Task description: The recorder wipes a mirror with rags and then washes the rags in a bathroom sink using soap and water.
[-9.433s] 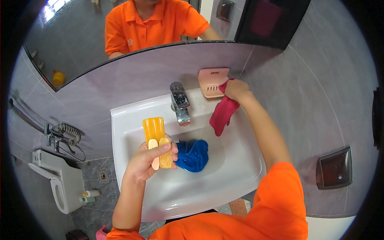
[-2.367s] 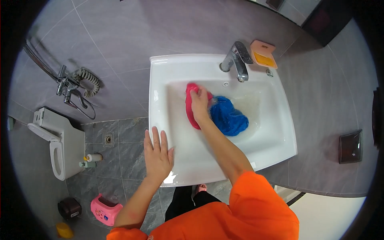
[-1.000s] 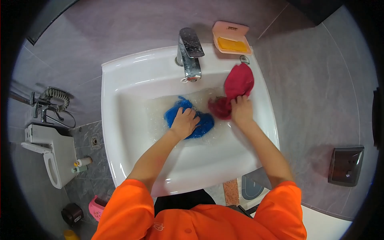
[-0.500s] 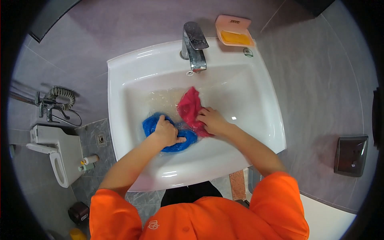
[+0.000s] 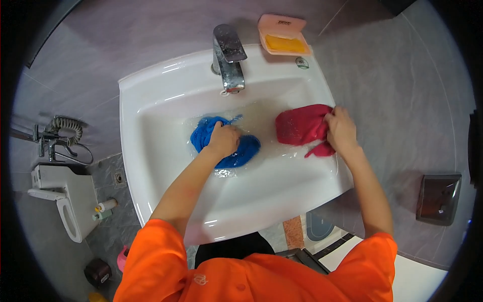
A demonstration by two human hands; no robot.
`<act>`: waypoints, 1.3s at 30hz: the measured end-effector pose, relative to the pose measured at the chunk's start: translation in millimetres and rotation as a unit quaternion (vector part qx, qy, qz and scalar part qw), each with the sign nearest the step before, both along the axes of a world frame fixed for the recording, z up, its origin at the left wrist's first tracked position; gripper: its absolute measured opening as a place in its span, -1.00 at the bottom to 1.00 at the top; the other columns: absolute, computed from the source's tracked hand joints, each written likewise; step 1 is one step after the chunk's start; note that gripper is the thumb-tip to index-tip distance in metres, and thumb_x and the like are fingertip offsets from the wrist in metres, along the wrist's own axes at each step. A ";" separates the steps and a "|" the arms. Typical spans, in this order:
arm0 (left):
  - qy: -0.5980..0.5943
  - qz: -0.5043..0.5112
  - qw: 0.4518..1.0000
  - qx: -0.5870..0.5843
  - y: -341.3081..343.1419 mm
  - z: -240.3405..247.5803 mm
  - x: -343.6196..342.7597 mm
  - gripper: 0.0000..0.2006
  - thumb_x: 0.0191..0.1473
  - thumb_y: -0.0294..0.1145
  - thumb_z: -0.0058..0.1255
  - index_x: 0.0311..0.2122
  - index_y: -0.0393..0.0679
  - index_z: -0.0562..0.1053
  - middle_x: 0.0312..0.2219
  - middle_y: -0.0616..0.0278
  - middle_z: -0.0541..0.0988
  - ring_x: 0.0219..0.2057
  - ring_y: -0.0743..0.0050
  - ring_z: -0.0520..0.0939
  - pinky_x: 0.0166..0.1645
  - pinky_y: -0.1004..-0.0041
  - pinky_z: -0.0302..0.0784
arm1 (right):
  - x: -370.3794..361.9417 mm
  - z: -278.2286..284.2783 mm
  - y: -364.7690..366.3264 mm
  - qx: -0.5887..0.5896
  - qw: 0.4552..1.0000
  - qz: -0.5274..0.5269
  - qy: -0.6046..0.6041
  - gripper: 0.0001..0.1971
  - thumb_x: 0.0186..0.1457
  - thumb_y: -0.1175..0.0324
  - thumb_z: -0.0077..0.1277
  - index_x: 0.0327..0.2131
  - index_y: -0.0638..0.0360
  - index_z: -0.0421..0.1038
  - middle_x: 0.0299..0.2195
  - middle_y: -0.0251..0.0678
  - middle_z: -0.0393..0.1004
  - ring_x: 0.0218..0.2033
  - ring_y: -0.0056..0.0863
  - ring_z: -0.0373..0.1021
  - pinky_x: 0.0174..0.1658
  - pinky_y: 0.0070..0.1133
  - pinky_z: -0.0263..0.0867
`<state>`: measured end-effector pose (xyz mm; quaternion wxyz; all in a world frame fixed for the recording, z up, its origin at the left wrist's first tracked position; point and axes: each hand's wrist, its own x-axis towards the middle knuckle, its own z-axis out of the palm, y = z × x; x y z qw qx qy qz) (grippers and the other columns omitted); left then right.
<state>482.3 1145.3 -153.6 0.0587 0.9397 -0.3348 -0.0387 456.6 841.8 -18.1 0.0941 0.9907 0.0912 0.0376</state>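
In the white sink (image 5: 166, 206), a wet blue cloth (image 5: 246, 151) lies bunched in shallow water. My left hand (image 5: 225, 139) is closed on the middle of it, fingers pressed into the fabric. Toward the sink's right side hangs a dark red cloth (image 5: 302, 125), wet and partly spread. My right hand (image 5: 342, 130) pinches its right end near the rim, with a strip of the cloth dangling below the fingers. Some fingertips of both hands are hidden in the folds.
A chrome faucet (image 5: 230, 60) stands at the back of the sink. To its right, a pink soap box (image 5: 284, 30) holds a yellow bar (image 5: 285, 44). At the left are a shower mixer (image 5: 55, 138) and a toilet (image 5: 63, 199); a dark wall box (image 5: 438, 200) is on the right.
My right hand has carried the red cloth right, away from the blue one, up to the sink's right rim. The left hand and blue cloth have shifted slightly right and farther back.
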 end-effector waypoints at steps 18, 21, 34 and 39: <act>-0.010 0.048 0.996 0.073 -1.0 -15.6 -10.3 -0.81 -0.10 -0.47 -0.19 -0.31 -0.10 0.39 -0.33 0.17 0.46 -0.34 0.33 0.53 -0.17 0.28 0.24 | 132.6 -65.2 153.2 0.477 0.856 0.077 -0.185 -0.62 -0.20 0.62 -0.17 -0.19 0.18 0.34 -0.27 -0.12 0.39 -0.23 -0.15 0.32 -0.19 -0.40 0.24; -0.015 0.041 0.999 0.017 -4.7 -16.4 -10.3 -0.81 -0.10 -0.47 -0.20 -0.31 -0.13 0.39 -0.35 0.16 0.46 -0.33 0.30 0.52 -0.16 0.29 0.26 | 134.4 -64.6 143.4 0.414 0.858 0.202 -0.226 -0.65 -0.16 0.54 -0.16 -0.20 0.13 0.35 -0.27 -0.19 0.39 -0.21 -0.23 0.32 -0.15 -0.42 0.23; 0.007 0.093 0.995 -0.024 -3.6 -18.9 -4.4 -0.80 -0.11 -0.49 -0.17 -0.29 -0.13 0.37 -0.39 0.16 0.47 -0.34 0.27 0.52 -0.15 0.32 0.23 | 112.2 20.2 -11.8 0.500 0.820 -0.278 0.026 -0.70 -0.06 0.49 -0.21 -0.19 0.27 0.34 -0.25 -0.06 0.42 -0.25 -0.15 0.37 -0.21 -0.40 0.29; 0.008 0.100 0.995 0.011 6.8 -20.5 -9.1 -0.78 -0.11 -0.49 -0.16 -0.27 -0.13 0.36 -0.37 0.15 0.47 -0.31 0.27 0.52 -0.14 0.31 0.22 | 131.2 48.9 34.1 0.555 0.745 -0.037 -0.367 -0.66 -0.02 0.56 -0.29 -0.11 0.34 0.27 -0.16 0.01 0.35 -0.14 -0.14 0.30 -0.08 -0.45 0.19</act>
